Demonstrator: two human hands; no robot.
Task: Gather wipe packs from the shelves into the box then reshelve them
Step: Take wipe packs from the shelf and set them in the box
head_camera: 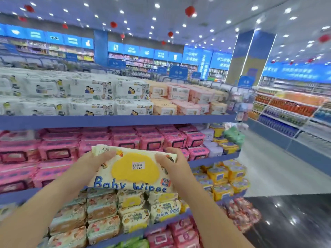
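A person at the shelving. Left hand [100, 159] curls over one end of a baby wipes pack [133, 170]; right hand [171, 161] clasps the other, steadying the soft pack, held above matching packs [133, 202], probably to reshelve it. No box visible.

Left hand [97, 161] and right hand [172, 162] grip a Baby Wipes pack [133, 170] (yellow-lidded) before seemingly pink packs [59, 149].

Cream soft-plastic wipe pack with yellow lid [132, 169]: blue "Baby Wipes"; white price sticker [138, 165] on lid reads "2.00".
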